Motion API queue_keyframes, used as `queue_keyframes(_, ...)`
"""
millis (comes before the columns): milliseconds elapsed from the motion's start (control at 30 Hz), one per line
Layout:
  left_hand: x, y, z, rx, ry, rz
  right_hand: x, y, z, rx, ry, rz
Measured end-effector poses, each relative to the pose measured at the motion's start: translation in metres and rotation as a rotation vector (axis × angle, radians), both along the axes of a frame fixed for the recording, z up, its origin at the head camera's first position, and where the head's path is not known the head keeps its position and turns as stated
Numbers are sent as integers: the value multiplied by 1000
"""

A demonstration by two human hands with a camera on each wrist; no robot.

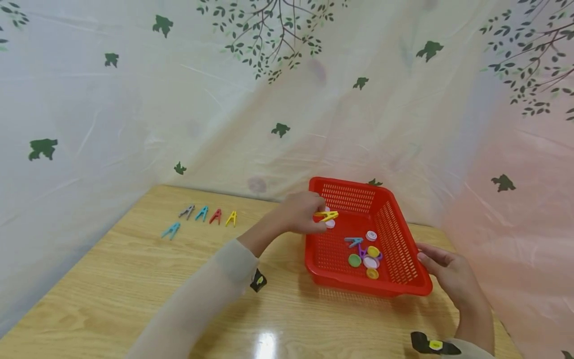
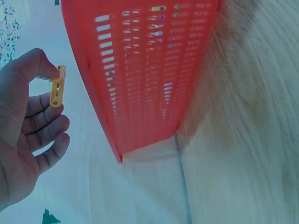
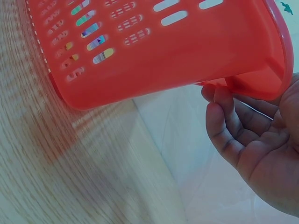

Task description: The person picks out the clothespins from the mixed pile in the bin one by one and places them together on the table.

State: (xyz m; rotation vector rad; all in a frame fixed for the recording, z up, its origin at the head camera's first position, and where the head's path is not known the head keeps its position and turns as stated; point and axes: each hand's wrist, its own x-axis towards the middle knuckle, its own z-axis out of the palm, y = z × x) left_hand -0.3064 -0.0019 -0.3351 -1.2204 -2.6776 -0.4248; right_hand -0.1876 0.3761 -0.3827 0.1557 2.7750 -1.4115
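My left hand (image 1: 302,212) pinches a yellow clothespin (image 1: 329,215) over the left side of a red plastic basket (image 1: 354,286). In the left wrist view the yellow clothespin (image 2: 57,88) sits between thumb and fingers, beside the basket's rim. With thumb and fingers, my right hand (image 1: 455,276) grips the basket's right rim; the right wrist view shows its fingers (image 3: 223,116) curled under that edge. Inside the basket lie a blue clothespin (image 1: 354,242), a purple clothespin (image 1: 362,252) partly covered, a green cap (image 1: 355,260) and several yellow and white caps.
On the wooden table (image 1: 148,279) at the left are a grey clothespin (image 1: 187,211), a red clothespin (image 1: 215,216), another yellow clothespin (image 1: 231,218) and two blue ones, the nearer blue clothespin (image 1: 171,230) out of line. A leaf-patterned curtain (image 1: 224,124) hangs behind the table.
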Motion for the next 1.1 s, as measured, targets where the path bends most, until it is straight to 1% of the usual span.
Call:
queue_keyframes(67,0,-5,-2,6,1,19,0,1,-1,-1,-1,1)
queue_keyframes(267,0,-22,-8,38,-36,74,-1,2,-1,2,-3,2)
queue_keyframes(400,1,-32,-9,66,-52,96,0,1,-1,14,-4,0)
queue_keyframes(567,3,-44,-11,92,-37,97,0,0,0,2,4,5)
queue_keyframes(700,5,-51,-13,86,-11,115,0,0,0,-11,10,8)
queue_keyframes(833,8,-60,-14,80,-25,138,0,1,-1,-6,9,9)
queue_keyframes(933,8,-68,-15,87,-33,142,0,1,-1,-3,11,9)
queue_keyframes(1100,8,-80,-18,96,-4,158,0,1,-1,2,13,10)
